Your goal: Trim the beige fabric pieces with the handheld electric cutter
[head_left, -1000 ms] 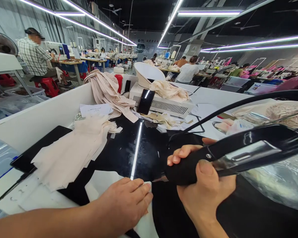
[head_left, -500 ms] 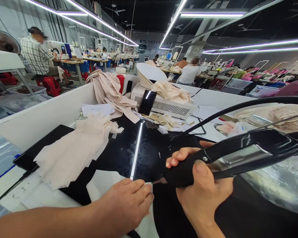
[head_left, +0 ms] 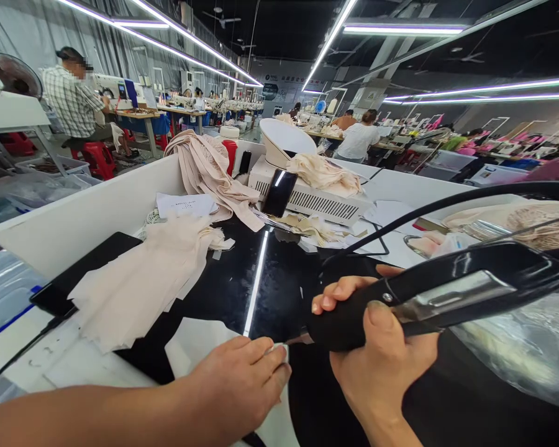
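One head-worn camera looked forward and down from close above the left hand [head_left: 242, 385] and right hand [head_left: 386, 357], across the desk [head_left: 93, 226] to the far wall [head_left: 286, 67].

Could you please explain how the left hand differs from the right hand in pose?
The left hand lies mostly back-up, over a small white piece; the right hand curls around a black handheld tool. The left hand reaches in from the picture's left, the right hand from the bottom. Both hands are bare.
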{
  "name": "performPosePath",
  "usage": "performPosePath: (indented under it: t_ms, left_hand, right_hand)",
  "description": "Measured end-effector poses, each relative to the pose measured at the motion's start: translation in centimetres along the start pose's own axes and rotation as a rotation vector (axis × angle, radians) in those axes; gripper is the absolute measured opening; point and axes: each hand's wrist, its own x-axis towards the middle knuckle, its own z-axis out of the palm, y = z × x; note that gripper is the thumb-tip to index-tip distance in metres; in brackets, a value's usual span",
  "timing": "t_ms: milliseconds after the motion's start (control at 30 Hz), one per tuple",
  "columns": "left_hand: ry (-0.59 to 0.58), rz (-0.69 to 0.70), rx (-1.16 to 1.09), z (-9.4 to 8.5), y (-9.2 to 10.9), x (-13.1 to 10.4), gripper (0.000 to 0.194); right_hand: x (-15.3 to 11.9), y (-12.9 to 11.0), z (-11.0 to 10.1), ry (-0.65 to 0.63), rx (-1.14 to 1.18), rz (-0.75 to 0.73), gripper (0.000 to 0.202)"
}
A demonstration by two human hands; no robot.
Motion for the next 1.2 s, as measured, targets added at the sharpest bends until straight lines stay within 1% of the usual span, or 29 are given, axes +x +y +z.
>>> performPosePath:
  t_ms: [67,167,233,333,467,600,733,867,1000,1100,1167,1200]
  left_hand:
    - [0.01,-0.003,0.005,0.1,0.1,0.1,0.028]
    - [0.066,-0.023,0.012,0.2,0.1,0.1,0.027]
    - [0.079,-0.027,0.011,0.4,0.2,0.1,0.027]
    - [0.028,-0.008,0.006,0.5,0.3,0.1,0.024]
    - [0.011,-0.018,0.001,0.6,0.4,0.0,0.026]
    - [-0.048,0.0,-0.01,0.7,0.3,-0.1,0.028]
    - [-0.036,0.004,-0.055,0.5,-0.1,-0.1,0.025]
    - [-0.068,-0.011,-0.113,-0.5,-1.4,0.0,0.02]
    - [-0.096,-0.066,-0.067,-1.1,-3.5,-0.2,0.022]
    - [-0.053,-0.084,-0.031,-1.7,-4.3,-0.1,0.026]
    - [0.004,-0.051,-0.051,-2.5,-4.2,0.2,0.026]
    - [0.033,-0.013,-0.086,-2.9,-3.9,0.4,0.024]
  right_hand:
    - [-0.1,0.0,0.1,-0.018,0.006,-0.007,0.042]
    - [-0.4,0.2,0.1,-0.054,-0.008,-0.02,0.044]
    - [-0.6,0.4,0.0,-0.063,-0.014,-0.014,0.043]
    - [-0.7,0.5,0.0,-0.055,-0.013,-0.007,0.043]
    - [-0.7,0.3,0.3,-0.041,-0.007,-0.011,0.041]
    - [-0.7,0.5,0.4,-0.034,-0.039,-0.012,0.041]
    - [-0.2,0.2,0.2,-0.031,-0.04,-0.009,0.044]
    - [0.4,-1.2,-0.8,0.023,-0.061,0.005,0.049]
    - [0.1,-3.1,-2.3,0.083,-0.087,0.058,0.052]
    - [-0.8,-4.2,-3.6,0.099,-0.104,0.07,0.052]
    - [-1.5,-4.8,-4.3,0.097,-0.109,0.072,0.052]
    - [-1.9,-5.0,-4.5,0.093,-0.11,0.077,0.052]
